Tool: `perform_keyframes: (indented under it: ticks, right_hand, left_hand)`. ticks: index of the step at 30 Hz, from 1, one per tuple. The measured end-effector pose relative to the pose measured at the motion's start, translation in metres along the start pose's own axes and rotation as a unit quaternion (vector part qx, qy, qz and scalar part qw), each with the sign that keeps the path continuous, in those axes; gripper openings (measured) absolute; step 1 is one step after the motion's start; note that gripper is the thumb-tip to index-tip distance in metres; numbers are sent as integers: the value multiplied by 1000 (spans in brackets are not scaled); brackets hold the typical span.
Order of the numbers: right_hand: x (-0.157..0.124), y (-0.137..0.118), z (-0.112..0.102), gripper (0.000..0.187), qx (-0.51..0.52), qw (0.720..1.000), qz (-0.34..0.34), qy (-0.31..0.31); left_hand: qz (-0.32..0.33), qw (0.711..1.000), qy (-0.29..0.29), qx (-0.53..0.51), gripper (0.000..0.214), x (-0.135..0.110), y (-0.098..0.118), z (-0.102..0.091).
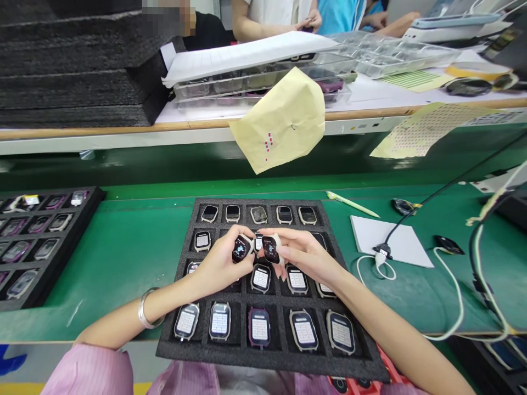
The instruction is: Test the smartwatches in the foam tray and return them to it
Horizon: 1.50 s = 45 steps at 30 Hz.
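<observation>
My left hand grips a small dark watch body with its screen lit. My right hand pinches a second watch body right beside it. Both hands hover over the middle rows of a black foam tray. The tray's pockets hold several watch bodies, some showing white screens, some dark along the far row. A silver bangle circles my left wrist.
Another black foam tray of watch bodies lies at the left. To the right lie a white paper, a green pen and white cables. A yellow envelope hangs from the raised shelf. Other people work behind the clear trays.
</observation>
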State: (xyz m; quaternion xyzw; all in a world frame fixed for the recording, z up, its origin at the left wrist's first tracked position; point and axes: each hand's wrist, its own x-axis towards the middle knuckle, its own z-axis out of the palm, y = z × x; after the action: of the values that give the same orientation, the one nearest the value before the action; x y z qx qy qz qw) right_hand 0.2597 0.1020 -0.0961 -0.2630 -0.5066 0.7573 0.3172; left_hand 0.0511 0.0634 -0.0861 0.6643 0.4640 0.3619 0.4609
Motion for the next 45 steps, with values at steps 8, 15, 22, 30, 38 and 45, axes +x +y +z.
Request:
perform_keyframes:
  ticks: [8,15,22,30,38,45]
  right_hand:
    - [0,0,-1,41,-13,1000,-1,3]
    - [0,1,-3,39,-25,1000,-10,-8]
    - [0,0,-3,38,-38,999,-13,4]
    - [-3,-10,-3,40,-24,997,-61,-30]
    - [2,-12,-1,42,34,999,9,-35]
    - [5,-4,-11,44,45,998,34,4]
  left_hand:
    - [5,1000,-4,12,23,2,-3,0]
    - [8,999,5,32,22,1,-3,-1]
    - [18,999,17,37,23,2,-5,-2]
    - [33,999,29,3,24,-4,3,-5]
    - [-29,998,20,-60,38,2,-7,-6]
    - [-113,956,-24,-271,46,9,-9,-7]
